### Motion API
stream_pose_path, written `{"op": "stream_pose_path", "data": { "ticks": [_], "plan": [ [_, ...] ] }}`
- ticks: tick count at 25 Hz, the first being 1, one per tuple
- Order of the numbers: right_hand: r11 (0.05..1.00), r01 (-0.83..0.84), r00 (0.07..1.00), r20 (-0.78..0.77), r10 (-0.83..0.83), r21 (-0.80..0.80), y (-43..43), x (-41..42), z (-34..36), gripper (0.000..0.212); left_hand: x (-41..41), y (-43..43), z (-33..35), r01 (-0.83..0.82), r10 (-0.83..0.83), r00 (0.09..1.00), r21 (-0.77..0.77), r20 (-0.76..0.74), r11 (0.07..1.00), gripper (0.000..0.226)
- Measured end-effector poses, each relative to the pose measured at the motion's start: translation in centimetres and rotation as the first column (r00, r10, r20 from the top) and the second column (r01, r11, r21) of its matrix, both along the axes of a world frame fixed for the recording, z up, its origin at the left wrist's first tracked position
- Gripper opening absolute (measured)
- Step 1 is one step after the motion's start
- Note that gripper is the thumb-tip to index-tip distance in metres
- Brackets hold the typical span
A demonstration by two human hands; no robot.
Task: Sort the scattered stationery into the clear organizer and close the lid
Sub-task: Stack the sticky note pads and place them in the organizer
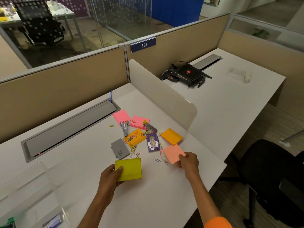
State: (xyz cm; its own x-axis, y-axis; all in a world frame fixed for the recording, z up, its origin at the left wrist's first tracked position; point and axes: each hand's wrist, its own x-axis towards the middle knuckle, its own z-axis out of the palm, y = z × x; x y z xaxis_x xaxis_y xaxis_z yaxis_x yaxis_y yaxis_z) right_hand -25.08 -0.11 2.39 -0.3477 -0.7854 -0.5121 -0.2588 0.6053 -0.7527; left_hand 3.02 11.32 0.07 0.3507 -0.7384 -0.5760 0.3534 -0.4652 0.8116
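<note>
Yellow pad (130, 169) was gripped by left hand (111, 176), peach pad (173, 153) pinched by right hand (189, 163); clips (157, 160) and staplers (125, 128) were strewn beyond.

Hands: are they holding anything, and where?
The left hand grips the yellow sticky pad by its left edge; the right hand pinches the salmon pad at its near corner.

You've got a black router (187, 74) on the next tabletop (230, 102), clear plastic bag (240, 75) apart from it, "387" sign (143, 44) on partition (189, 40).

White desk (164, 203), tan partitions (65, 83), glass wall (115, 18).
</note>
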Motion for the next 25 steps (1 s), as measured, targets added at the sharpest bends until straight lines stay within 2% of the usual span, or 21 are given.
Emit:
{"op": "stream_pose_path", "data": {
  "ticks": [2,4,8,10,15,18,22,25],
  "plan": [
    [0.998,-0.053,0.999,-0.01,0.053,-0.021,0.9,-0.3,0.5,0.026,-0.2,-0.1,0.3,-0.003,0.003,1.0,0.004,-0.013,1.0,0.032],
    [0.98,-0.186,0.982,-0.044,0.183,-0.07,1.8,0.1,1.1,0.025,-0.5,-0.2,0.7,-0.007,0.008,1.0,0.015,-0.02,1.0,0.034],
    [0.818,-0.559,0.829,-0.069,0.555,-0.137,3.5,4.0,2.5,0.023,-1.1,-0.4,1.4,-0.023,0.025,0.999,0.046,-0.029,0.999,0.033],
    [0.746,-0.651,0.759,-0.103,0.643,-0.143,4.1,6.4,3.0,0.023,-1.3,-0.3,1.7,-0.026,0.027,0.999,0.05,-0.021,0.998,0.03],
    [0.705,-0.692,0.722,-0.186,0.667,-0.157,4.7,10.3,3.0,0.026,-1.6,0.1,2.7,-0.059,0.06,0.998,0.06,-0.019,0.996,0.028],
    [0.72,-0.681,0.729,-0.219,0.649,-0.132,4.6,11.5,2.7,0.029,-1.7,0.5,3.2,-0.037,0.038,0.998,0.029,-0.041,0.999,0.029],
    [0.732,-0.672,0.733,-0.236,0.637,-0.113,4.5,12.0,2.1,0.032,-1.7,0.7,2.7,0.067,-0.067,0.998,-0.012,0.019,0.998,0.037],
    [0.756,-0.643,0.759,-0.237,0.607,-0.125,4.1,11.4,1.8,0.032,-1.6,0.7,2.2,0.07,-0.069,0.997,-0.022,0.044,0.997,0.039]
  ]
}}
